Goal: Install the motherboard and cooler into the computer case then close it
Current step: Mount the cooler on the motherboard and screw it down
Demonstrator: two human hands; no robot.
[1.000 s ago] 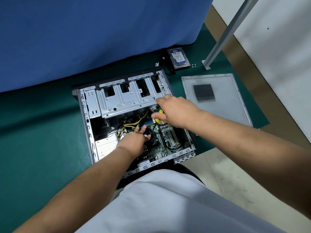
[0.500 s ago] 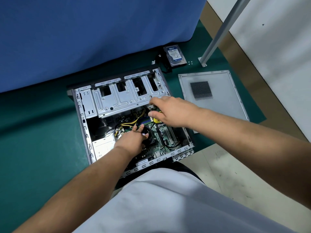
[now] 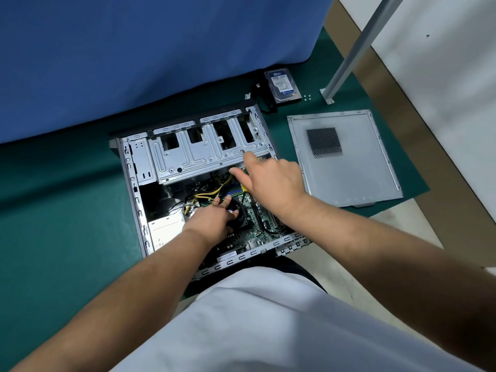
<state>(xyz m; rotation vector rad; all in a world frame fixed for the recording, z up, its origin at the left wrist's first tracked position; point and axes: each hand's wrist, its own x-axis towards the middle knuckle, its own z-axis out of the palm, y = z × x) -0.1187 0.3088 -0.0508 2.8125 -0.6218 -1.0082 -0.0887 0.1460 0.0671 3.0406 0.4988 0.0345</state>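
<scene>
Meanwhile | right hand (image 3: 271,181) had slid from the green motherboard (image 3: 259,221) toward the grey metal drive cage (image 3: 204,159), fingers extended, yellow object beneath, grip unclear | left hand (image 3: 212,220) stayed resting on the black cooler fan (image 3: 240,210) | board seated in open steel case (image 3: 131,183); grey side panel (image 3: 346,159) lay apart, closing not begun.

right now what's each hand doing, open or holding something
Left hand: open, fingers straight, resting on the cooler.
Right hand: a yellow thing shows under it, but whether it grips anything cannot be told.

Head-worn camera looks steeply down, close over the open computer case (image 3: 139,210).
</scene>
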